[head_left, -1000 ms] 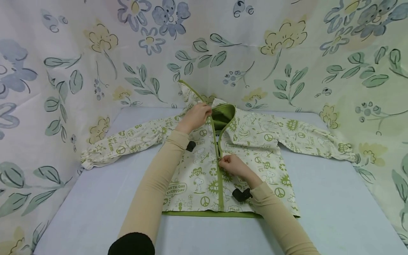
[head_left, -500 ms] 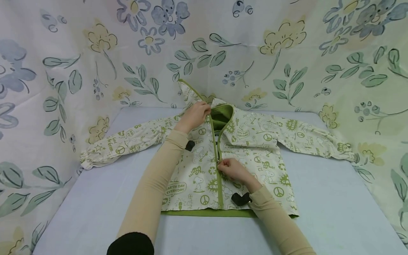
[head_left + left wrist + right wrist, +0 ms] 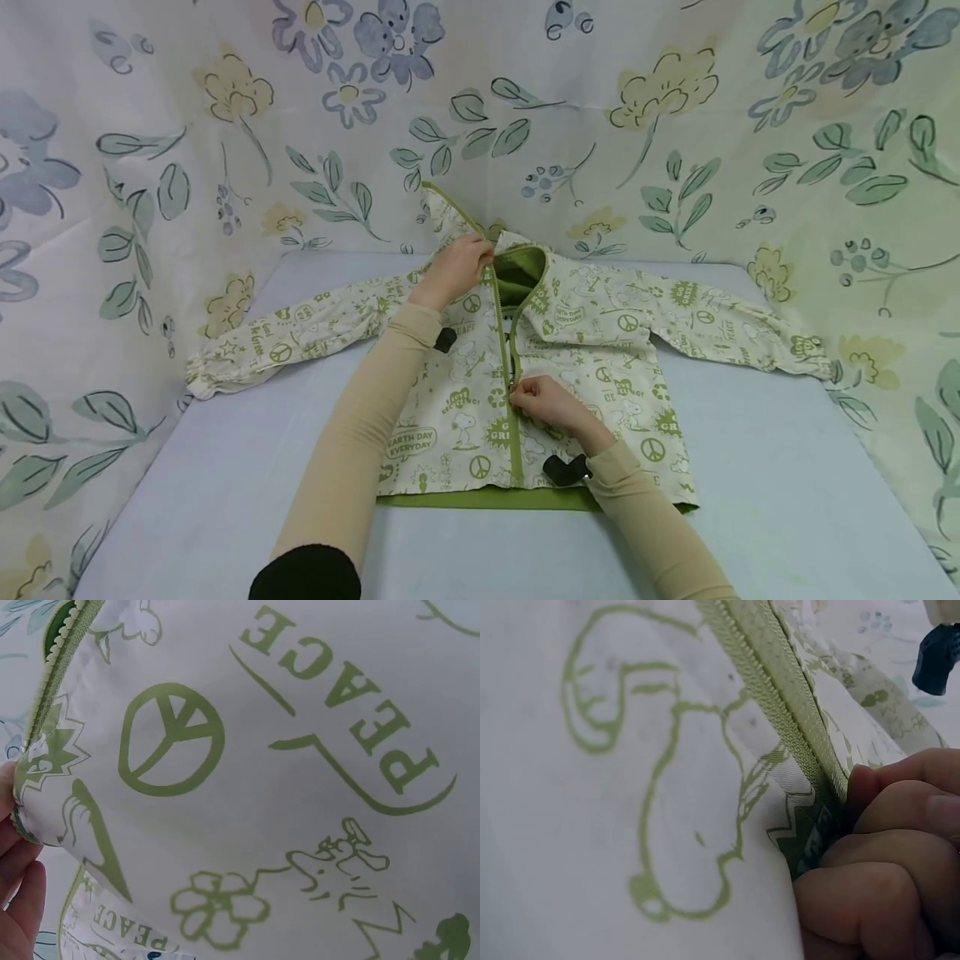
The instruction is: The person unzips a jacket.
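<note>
A white jacket (image 3: 465, 454) with green cartoon print lies spread on the table, front up. Its green-edged zipper is parted from the collar down to mid-chest and joined below. My left hand (image 3: 456, 265) pinches the zipper edge near the collar; its fingertips (image 3: 26, 900) show at the cloth's edge in the left wrist view. Lower down, my right hand (image 3: 551, 402) has its fingers curled at the zipper pull, where the two edges meet. In the right wrist view the curled fingers (image 3: 877, 885) press against the green zipper tape (image 3: 769, 682); the pull itself is hidden there.
Both sleeves, the left-side sleeve (image 3: 292, 333) and the right-side sleeve (image 3: 735, 329), stretch outward across the pale table (image 3: 765, 467). A floral curtain (image 3: 570, 125) stands behind and at both sides. The hood (image 3: 521, 275) opens at the back, and one collar corner sticks up.
My right hand has slid slightly down along the zipper, and the parted stretch is a little longer. The left hand keeps its hold near the collar.
</note>
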Demonstrator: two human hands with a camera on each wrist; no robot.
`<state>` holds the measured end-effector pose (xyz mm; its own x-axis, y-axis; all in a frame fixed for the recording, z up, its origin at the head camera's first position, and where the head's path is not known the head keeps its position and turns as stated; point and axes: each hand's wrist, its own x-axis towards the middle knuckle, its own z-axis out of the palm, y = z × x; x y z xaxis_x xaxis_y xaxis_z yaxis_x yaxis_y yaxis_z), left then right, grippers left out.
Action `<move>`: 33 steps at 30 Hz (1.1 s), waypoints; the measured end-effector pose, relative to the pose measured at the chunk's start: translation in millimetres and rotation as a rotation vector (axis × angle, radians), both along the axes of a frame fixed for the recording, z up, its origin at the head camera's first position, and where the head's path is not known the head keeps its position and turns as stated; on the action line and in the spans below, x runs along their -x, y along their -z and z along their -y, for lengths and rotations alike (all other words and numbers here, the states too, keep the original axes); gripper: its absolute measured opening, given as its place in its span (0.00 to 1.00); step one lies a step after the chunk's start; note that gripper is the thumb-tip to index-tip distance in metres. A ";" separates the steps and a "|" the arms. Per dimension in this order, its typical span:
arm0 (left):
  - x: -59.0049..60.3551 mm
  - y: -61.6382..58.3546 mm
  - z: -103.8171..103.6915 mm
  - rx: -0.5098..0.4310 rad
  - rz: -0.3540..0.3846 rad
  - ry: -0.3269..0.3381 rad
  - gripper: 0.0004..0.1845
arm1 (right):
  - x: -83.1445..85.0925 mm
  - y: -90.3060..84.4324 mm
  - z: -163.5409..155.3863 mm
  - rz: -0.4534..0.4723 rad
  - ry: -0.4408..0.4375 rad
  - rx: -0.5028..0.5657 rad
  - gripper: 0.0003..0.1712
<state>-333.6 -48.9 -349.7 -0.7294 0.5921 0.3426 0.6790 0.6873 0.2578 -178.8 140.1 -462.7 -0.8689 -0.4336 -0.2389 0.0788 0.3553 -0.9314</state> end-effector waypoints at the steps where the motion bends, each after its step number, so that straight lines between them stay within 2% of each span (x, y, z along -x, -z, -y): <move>1: 0.2 0.1 0.0 -0.002 0.001 -0.002 0.11 | 0.0 0.2 -0.1 0.003 -0.002 0.006 0.17; 9: 1.3 0.3 0.7 -0.011 0.020 -0.018 0.12 | -2.8 -0.4 -1.5 0.006 -0.018 0.010 0.17; 16: 1.6 -1.4 2.1 -0.020 0.003 -0.041 0.11 | -7.0 -0.2 -2.5 0.041 -0.034 0.028 0.16; 21: 2.7 -3.3 3.6 -0.043 0.022 -0.048 0.11 | -9.6 -1.5 -4.3 0.029 -0.074 0.030 0.19; 25: 3.5 -4.0 4.3 -0.051 0.038 -0.055 0.11 | -12.7 -2.7 -5.9 0.062 -0.111 0.012 0.19; 33: 6.0 -2.1 5.3 -0.062 0.027 -0.060 0.09 | -17.6 -0.7 -7.0 0.081 -0.168 0.016 0.22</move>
